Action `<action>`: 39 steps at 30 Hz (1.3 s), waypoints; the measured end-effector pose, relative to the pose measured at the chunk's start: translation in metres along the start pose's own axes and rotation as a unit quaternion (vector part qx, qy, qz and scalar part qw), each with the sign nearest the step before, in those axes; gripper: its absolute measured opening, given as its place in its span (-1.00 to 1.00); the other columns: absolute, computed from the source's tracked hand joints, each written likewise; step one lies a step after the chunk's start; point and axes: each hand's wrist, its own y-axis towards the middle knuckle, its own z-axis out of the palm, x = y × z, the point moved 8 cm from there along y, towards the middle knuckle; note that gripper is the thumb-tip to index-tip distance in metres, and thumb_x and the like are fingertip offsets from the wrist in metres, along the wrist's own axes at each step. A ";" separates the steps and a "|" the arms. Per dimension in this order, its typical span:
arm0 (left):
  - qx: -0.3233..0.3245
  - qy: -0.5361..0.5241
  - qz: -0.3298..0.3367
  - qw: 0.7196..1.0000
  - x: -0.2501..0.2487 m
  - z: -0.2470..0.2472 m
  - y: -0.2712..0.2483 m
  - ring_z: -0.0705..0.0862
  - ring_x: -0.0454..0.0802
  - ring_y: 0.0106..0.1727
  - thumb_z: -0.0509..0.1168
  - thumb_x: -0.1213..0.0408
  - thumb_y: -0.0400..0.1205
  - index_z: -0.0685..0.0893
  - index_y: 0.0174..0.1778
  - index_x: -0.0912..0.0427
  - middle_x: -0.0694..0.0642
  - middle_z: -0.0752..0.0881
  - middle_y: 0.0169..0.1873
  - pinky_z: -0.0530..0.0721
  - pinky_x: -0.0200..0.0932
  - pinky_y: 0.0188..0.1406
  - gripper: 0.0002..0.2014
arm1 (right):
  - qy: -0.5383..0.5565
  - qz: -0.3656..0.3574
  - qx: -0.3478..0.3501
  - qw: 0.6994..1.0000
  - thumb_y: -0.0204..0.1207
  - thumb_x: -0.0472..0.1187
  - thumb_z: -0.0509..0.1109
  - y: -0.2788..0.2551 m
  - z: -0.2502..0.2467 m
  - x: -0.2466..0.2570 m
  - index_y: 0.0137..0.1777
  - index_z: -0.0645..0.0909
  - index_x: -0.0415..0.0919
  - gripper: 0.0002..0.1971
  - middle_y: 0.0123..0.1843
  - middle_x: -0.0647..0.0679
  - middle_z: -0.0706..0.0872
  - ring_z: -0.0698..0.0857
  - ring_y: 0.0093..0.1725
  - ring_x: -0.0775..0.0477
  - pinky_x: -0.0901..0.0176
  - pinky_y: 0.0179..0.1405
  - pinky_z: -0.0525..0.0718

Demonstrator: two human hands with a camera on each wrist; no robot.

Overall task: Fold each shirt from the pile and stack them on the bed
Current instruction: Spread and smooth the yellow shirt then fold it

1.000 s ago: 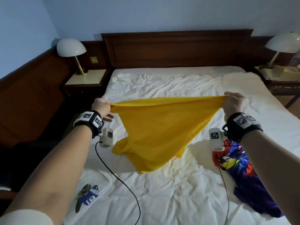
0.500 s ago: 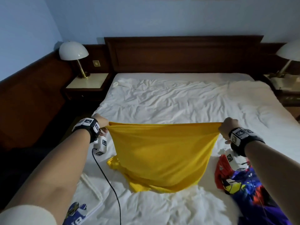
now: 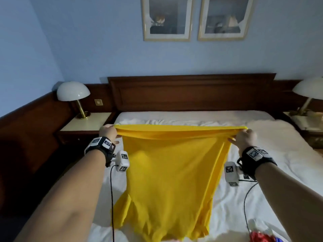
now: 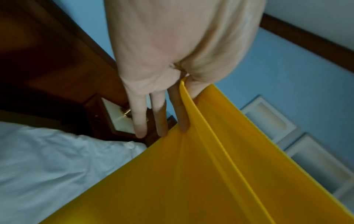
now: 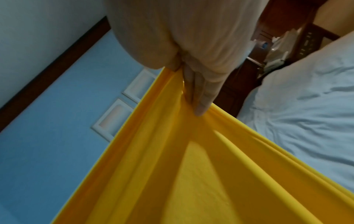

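Over the left edge of the bed (image 3: 272,137), the left hand (image 3: 108,132) pinches one corner of the yellow shirt (image 3: 171,172), thumb over the hem, with the other fingers (image 4: 140,115) hanging straight and loose beside the cloth. Across the middle, the shirt hangs taut along its top edge and drapes down in front of the person, with what looks like a sleeve flaring at the lower left, just above the white sheet. Over on the right, the right hand (image 3: 246,138) grips the opposite corner, fingers bunched into the fabric, which gathers in deep pleats there. Low at the right edge, a red and blue garment (image 3: 260,238) waits on the sheet. To do this well, I'd say: keep both corners level and the top edge tight, smooth out that bunching on the right, then lower the shirt flat onto open sheet before folding the sides in.
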 end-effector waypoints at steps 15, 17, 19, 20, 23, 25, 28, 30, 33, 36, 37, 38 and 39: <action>-0.062 0.036 0.198 0.978 -0.049 -0.012 -0.031 0.83 0.09 -0.16 0.02 0.56 0.60 0.81 0.09 0.02 0.19 0.80 0.12 0.77 -0.18 -0.41 -0.49 | 0.030 -0.135 -0.074 0.988 0.73 -0.32 -0.04 -0.043 -0.050 0.071 0.04 0.39 -0.23 -0.83 0.11 -0.24 0.57 0.75 0.12 -0.30 -0.17 0.08 0.82; -0.056 0.043 0.188 0.980 -0.017 -0.018 -0.058 0.83 0.05 -0.23 0.01 0.58 0.62 0.80 0.15 0.10 0.21 0.81 0.11 0.72 -0.24 -0.53 -0.50 | 0.031 -0.114 -0.079 0.990 0.75 -0.32 -0.04 -0.065 -0.066 0.035 -0.10 0.37 -0.13 -0.77 0.05 -0.23 0.54 0.74 0.08 -0.29 -0.21 0.06 0.82; -0.037 0.052 0.161 0.985 0.027 -0.023 -0.084 0.86 0.19 -0.17 0.01 0.59 0.65 0.76 0.20 0.14 0.24 0.79 0.09 0.70 -0.27 -0.59 -0.52 | 0.020 -0.089 -0.081 0.993 0.76 -0.27 0.00 -0.084 -0.085 -0.012 -0.18 0.37 0.00 -0.71 0.04 -0.27 0.61 0.79 0.01 -0.27 -0.24 -0.05 0.83; -0.029 0.064 0.146 0.987 0.053 -0.027 -0.097 0.85 0.24 -0.16 0.02 0.61 0.65 0.74 0.20 0.16 0.24 0.77 0.09 0.66 -0.30 -0.63 -0.54 | 0.005 -0.075 -0.083 0.994 0.77 -0.25 0.03 -0.096 -0.096 -0.036 -0.19 0.40 0.01 -0.71 0.05 -0.31 0.67 0.82 -0.06 -0.26 -0.23 -0.11 0.83; -0.013 0.136 0.077 0.988 0.145 -0.044 -0.131 0.85 0.27 -0.28 0.04 0.62 0.66 0.70 0.19 0.15 0.24 0.77 0.14 0.60 -0.26 -0.73 -0.58 | -0.142 -0.026 -0.083 0.986 0.65 -0.27 0.25 -0.134 -0.132 -0.119 -0.14 0.60 -0.16 -0.85 -0.05 -0.42 0.79 0.82 -0.16 -0.35 -0.28 -0.09 0.81; -0.017 0.178 0.030 0.984 0.211 -0.059 -0.152 0.85 0.25 -0.36 0.05 0.60 0.69 0.70 0.17 0.10 0.24 0.79 0.12 0.67 -0.18 -0.69 -0.59 | -0.264 -0.016 -0.069 0.962 0.59 -0.24 0.30 -0.165 -0.153 -0.170 -0.02 0.72 -0.29 -0.82 -0.07 -0.48 0.79 0.78 -0.02 -0.48 -0.21 -0.01 0.72; -0.017 0.235 -0.035 0.971 0.305 -0.082 -0.184 0.83 0.20 -0.43 0.05 0.57 0.70 0.72 0.15 0.10 0.23 0.80 0.05 0.77 -0.07 -0.55 -0.60 | -0.320 -0.013 -0.039 0.946 0.57 -0.17 0.21 -0.222 -0.179 -0.239 0.13 0.77 -0.38 -0.61 0.03 -0.56 0.76 0.72 0.08 -0.56 -0.18 0.04 0.61; 0.004 0.285 -0.077 0.955 0.364 -0.098 -0.206 0.83 0.18 -0.45 0.05 0.54 0.71 0.74 0.23 0.16 0.24 0.81 0.02 0.72 -0.12 -0.60 -0.60 | -0.347 0.016 -0.021 0.937 0.57 -0.26 0.32 -0.258 -0.195 -0.286 0.17 0.79 -0.32 -0.70 0.07 -0.51 0.78 0.72 0.11 -0.53 -0.16 0.07 0.61; 0.054 0.357 -0.142 0.922 0.447 -0.123 -0.238 0.84 0.18 -0.41 0.07 0.51 0.71 0.77 0.23 0.19 0.25 0.85 -0.09 0.70 -0.15 -0.62 -0.60 | -0.388 0.066 0.007 0.919 0.53 -0.43 0.43 -0.305 -0.219 -0.352 0.21 0.79 -0.25 -0.71 0.09 -0.48 0.78 0.70 0.14 -0.52 -0.16 0.11 0.60; 0.094 0.392 -0.191 0.895 0.511 -0.144 -0.280 0.83 0.18 -0.41 0.05 0.48 0.71 0.77 0.21 0.18 0.25 0.85 -0.17 0.78 -0.08 -0.48 -0.61 | -0.417 0.108 0.024 0.902 0.54 -0.48 0.39 -0.348 -0.241 -0.400 0.27 0.76 -0.27 -0.67 0.13 -0.47 0.78 0.71 0.17 -0.51 -0.14 0.14 0.60; 0.100 0.390 -0.208 0.892 0.532 -0.150 -0.294 0.80 0.15 -0.44 0.03 0.49 0.72 0.73 0.23 0.15 0.26 0.84 -0.19 0.71 -0.14 -0.57 -0.61 | -0.425 0.121 0.025 0.897 0.55 -0.48 0.38 -0.363 -0.246 -0.412 0.29 0.76 -0.26 -0.65 0.15 -0.47 0.78 0.71 0.18 -0.51 -0.12 0.12 0.60; 0.104 0.380 -0.223 0.892 0.551 -0.156 -0.308 0.74 0.12 -0.48 0.00 0.49 0.73 0.67 0.24 0.13 0.26 0.82 -0.25 0.63 -0.16 -0.68 -0.62 | -0.433 0.133 0.027 0.891 0.55 -0.48 0.37 -0.377 -0.252 -0.425 0.30 0.75 -0.25 -0.64 0.16 -0.47 0.77 0.71 0.18 -0.51 -0.09 0.10 0.59; 0.107 0.372 -0.234 0.892 0.566 -0.162 -0.321 0.67 0.12 -0.52 -0.01 0.47 0.73 0.64 0.28 0.16 0.25 0.80 -0.34 0.58 -0.12 -0.73 -0.63 | -0.439 0.145 0.026 0.886 0.55 -0.49 0.36 -0.391 -0.256 -0.436 0.32 0.74 -0.27 -0.63 0.18 -0.47 0.77 0.71 0.19 -0.50 -0.09 0.11 0.58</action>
